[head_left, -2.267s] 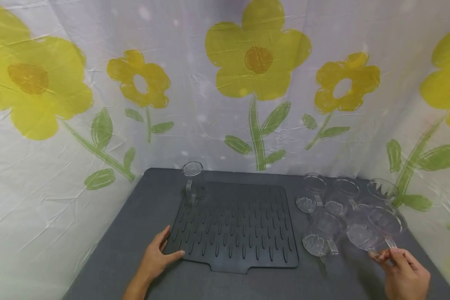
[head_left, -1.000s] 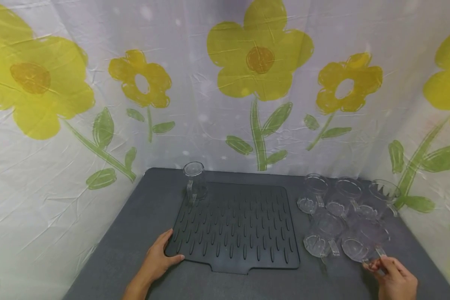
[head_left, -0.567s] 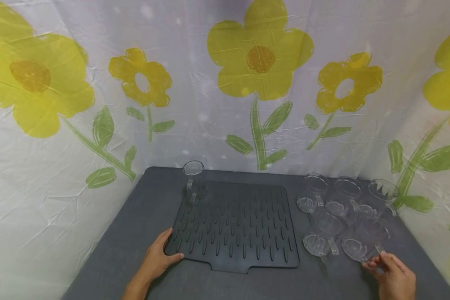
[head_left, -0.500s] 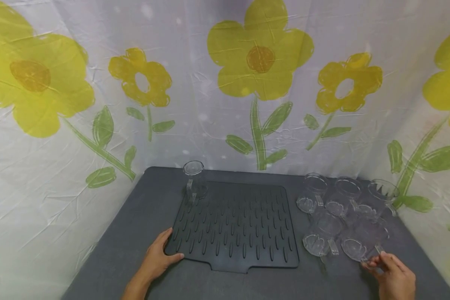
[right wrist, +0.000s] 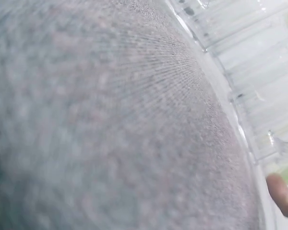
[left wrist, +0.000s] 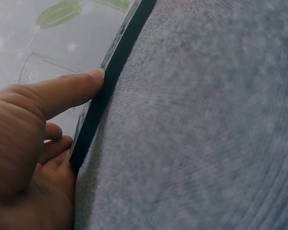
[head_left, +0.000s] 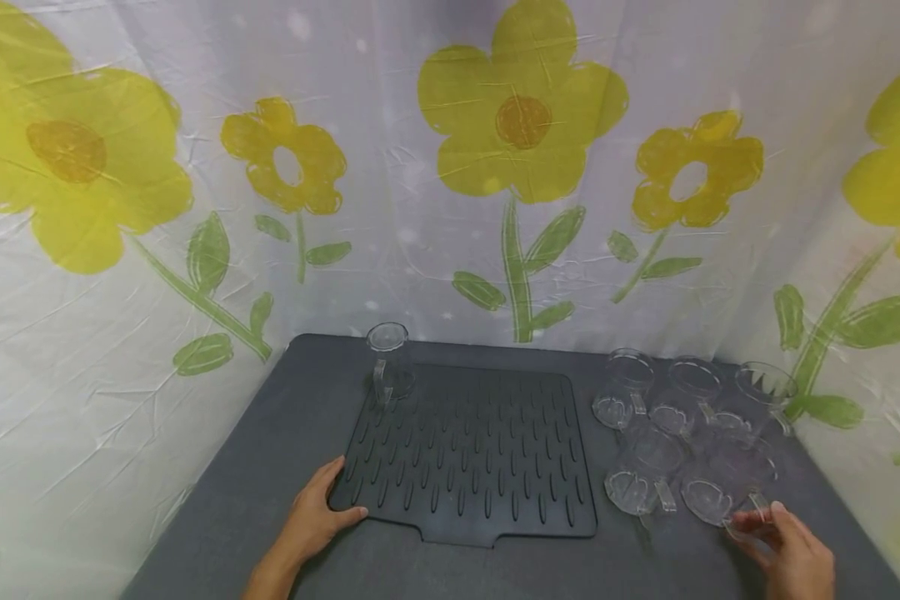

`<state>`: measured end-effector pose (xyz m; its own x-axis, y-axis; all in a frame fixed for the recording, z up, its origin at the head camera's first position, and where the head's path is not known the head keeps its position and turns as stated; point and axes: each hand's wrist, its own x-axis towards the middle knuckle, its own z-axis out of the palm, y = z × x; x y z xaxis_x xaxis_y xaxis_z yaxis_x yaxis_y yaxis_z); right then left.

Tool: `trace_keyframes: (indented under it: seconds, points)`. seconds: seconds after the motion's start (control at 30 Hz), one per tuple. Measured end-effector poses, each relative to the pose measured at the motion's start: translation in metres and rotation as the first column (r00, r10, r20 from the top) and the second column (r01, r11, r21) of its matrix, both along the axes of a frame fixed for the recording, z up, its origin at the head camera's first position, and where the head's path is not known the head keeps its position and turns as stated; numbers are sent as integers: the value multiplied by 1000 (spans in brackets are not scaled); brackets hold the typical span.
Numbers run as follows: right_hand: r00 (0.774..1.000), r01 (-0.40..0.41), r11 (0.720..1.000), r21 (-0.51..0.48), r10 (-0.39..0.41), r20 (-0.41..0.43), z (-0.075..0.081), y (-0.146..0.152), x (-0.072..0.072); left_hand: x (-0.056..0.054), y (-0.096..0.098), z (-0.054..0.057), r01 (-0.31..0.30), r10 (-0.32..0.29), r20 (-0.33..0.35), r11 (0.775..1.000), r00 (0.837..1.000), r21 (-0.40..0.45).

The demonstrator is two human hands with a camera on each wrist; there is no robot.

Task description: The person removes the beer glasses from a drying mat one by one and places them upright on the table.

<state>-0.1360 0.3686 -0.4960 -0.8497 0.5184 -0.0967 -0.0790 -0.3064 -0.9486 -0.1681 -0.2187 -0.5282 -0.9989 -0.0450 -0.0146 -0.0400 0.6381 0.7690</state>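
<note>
My left hand (head_left: 311, 517) rests at the near left corner of a black ridged drying mat (head_left: 468, 533). Its straight thumb (left wrist: 81, 88) touches the mat's front edge, with the other fingers along the left side. On the mat's far left corner a clear mug (head_left: 390, 362) stands, apparently upside down. My right hand (head_left: 798, 554) is beside the handle of another clear mug (head_left: 708, 502), thumb and fingers spread apart around it. That mug stands upright at the near right of a group. In the right wrist view one fingertip (right wrist: 278, 191) shows beside the clear wall.
Several more clear upright mugs, among them a near one (head_left: 630, 492) and a far one (head_left: 765, 383), stand close together right of the mat. The grey tabletop (head_left: 262, 433) meets a flower-printed curtain (head_left: 390, 250) at the back and sides.
My right hand has set its mug down at the near right, moving slightly left and nearer. Its thumb and fingers have since parted from the handle. The left hand has stayed at the mat corner.
</note>
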Motion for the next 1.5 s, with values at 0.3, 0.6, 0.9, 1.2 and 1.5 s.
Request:
trace_keyframes:
  seconds: [0.3, 0.6, 0.9, 1.2, 1.5]
  points:
    - [923, 278, 868, 411, -360, 137, 44, -11, 14, -1, 1, 2, -2, 3, 19, 1000, 1000, -9]
    - [901, 408, 696, 591, -411, -137, 95, -55, 36, 1, 1, 5, 1, -1, 21, 1000, 1000, 12]
    - [978, 209, 674, 708, -150, -146, 113, -78, 61, -1, -1, 1, 4, -4, 31, 1000, 1000, 7]
    - [914, 144, 927, 346, 10, -406, 128, -125, 61, 0, -1, -2, 4, -4, 36, 1000, 999, 12]
    - [590, -86, 939, 333, 318, -742, 134, -170, 28, -1, -1, 0, 6, -6, 18, 1000, 1000, -14]
